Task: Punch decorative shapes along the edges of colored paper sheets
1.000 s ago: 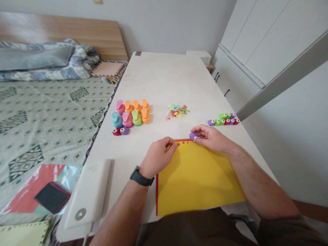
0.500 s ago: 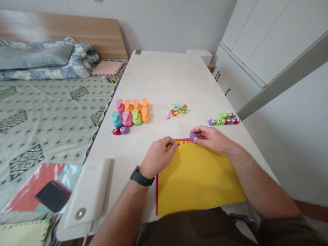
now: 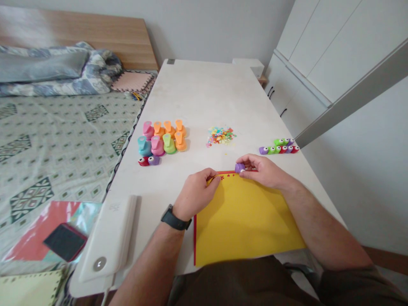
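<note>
Widest free room was the far half of the white table (image 3: 204, 93), with a white box (image 3: 248, 67) by its far right corner. Mid-table had two lanes: large punches (image 3: 157, 145) to confetti pile (image 3: 221, 136), and pile to small punch rows (image 3: 279, 148) on the right. Nearer, the left hand (image 3: 197, 193) and right hand (image 3: 261, 171) blocked the far edge of the yellow sheet (image 3: 248, 216); the purple punch (image 3: 239, 168) narrowed the gap between them. Right forearm (image 3: 318, 221) blocked entry from the right. Left of the left hand, a bare patch ran to the white machine (image 3: 111, 238), which filled the near left corner.
</note>
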The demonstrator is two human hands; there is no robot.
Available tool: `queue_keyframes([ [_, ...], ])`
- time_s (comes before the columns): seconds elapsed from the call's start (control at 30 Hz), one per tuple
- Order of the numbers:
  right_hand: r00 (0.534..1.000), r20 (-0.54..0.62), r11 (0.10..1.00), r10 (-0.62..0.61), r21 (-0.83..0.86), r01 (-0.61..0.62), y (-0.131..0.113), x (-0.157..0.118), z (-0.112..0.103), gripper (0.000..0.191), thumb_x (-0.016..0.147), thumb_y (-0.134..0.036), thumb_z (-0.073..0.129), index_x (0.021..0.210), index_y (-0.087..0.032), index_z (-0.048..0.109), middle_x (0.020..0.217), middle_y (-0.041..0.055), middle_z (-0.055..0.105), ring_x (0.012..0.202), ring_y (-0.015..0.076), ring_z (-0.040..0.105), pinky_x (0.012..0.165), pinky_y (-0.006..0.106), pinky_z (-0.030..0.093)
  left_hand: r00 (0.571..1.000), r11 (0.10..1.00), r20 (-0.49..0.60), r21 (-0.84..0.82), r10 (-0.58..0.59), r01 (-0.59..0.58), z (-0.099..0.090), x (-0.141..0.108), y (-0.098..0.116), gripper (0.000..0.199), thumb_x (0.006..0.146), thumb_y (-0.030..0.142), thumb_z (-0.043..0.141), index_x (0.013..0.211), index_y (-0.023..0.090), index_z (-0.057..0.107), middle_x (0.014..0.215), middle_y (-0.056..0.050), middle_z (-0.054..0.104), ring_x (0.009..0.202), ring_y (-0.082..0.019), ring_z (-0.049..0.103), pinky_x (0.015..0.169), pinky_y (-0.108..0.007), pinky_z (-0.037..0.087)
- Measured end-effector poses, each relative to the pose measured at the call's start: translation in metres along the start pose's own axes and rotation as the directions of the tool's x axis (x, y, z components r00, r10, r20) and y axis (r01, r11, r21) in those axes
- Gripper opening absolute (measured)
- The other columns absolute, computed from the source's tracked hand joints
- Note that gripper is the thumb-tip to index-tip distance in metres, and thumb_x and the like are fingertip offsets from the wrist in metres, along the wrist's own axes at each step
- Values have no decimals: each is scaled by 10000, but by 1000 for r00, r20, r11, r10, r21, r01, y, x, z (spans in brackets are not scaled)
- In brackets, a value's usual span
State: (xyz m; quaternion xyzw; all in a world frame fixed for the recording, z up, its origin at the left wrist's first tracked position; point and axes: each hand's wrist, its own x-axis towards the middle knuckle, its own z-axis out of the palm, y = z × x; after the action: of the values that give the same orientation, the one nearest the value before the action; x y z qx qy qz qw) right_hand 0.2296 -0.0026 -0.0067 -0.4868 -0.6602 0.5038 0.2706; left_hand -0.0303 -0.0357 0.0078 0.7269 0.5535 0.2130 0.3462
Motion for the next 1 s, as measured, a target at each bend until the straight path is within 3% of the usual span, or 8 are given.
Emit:
queue_keyframes([
  [0.4, 999, 42, 999, 24, 45, -26, -3, -2, 2, 367, 800, -270, 769, 1147, -215, 662, 1061, 63, 743, 954, 211, 699, 936, 409, 553, 1000, 1000, 4, -8, -10, 10, 0, 0, 0, 260, 966, 396, 502, 930, 225, 693, 832, -4, 728, 720, -167, 616, 652, -289, 379],
  [0.7, 992, 115, 997, 46, -69, -38, -4, -1, 0, 433, 797, -299, 773, 1203, -182, 677, 1147, 88, 742, 1060, 249, 694, 991, 414, 521, 1000, 1000, 5, -13, -8, 8, 0, 0, 1, 266, 970, 406, 502, 952, 228, 698, 845, 2, 729, 722, -166, 619, 658, -291, 392],
  [1.0, 990, 144, 992, 7, -123, 11, -9, -1, 1, 336, 799, -272, 754, 1114, -182, 678, 1021, 52, 742, 937, 205, 686, 879, 344, 524, 1000, 1000, -2, -23, -12, 12, 0, 0, 2, 256, 969, 404, 509, 952, 230, 696, 849, 10, 728, 730, -163, 624, 668, -289, 402],
])
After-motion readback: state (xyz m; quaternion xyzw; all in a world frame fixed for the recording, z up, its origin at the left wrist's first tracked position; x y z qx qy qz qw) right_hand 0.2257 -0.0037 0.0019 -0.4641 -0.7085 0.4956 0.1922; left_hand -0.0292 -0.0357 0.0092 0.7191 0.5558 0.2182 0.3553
